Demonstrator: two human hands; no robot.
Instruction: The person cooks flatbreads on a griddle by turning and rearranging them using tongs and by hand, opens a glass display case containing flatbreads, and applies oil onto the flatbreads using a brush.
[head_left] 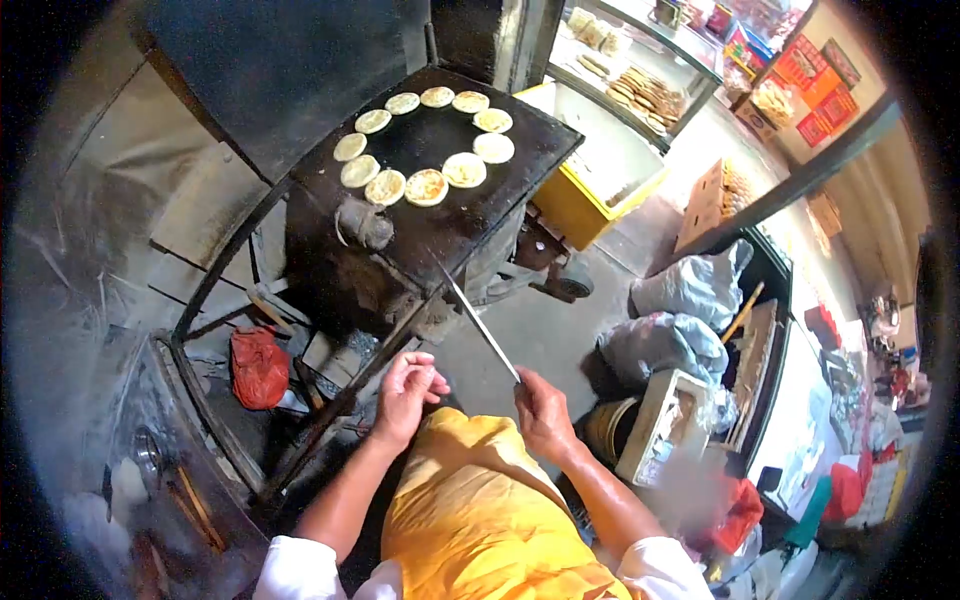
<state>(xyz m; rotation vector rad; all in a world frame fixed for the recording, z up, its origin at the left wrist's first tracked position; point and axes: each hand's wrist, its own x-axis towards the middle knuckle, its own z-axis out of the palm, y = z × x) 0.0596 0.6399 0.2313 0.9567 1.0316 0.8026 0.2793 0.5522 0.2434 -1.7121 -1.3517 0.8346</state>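
Observation:
My right hand (543,410) is closed around the near end of a long, thin metal strip-like tool (486,332). Its narrow far end reaches up to the front corner of a dark griddle (470,235); I cannot tell whether it touches. To the left, in front of the yellow apron (480,500), my left hand (408,395) hovers with loosely bent fingers, somewhat apart, and nothing visible in it. Round flatbreads (426,187) lie in a ring on the griddle, several pale and some browned on top.
A metal rail (340,405) runs below the griddle's front left. Right of the griddle stand a yellow bin (585,205) and a glass case (690,50) with baked goods. Grey bags (665,345) and a white foam box (665,425) crowd my right; a red bag (258,368) sits lower left.

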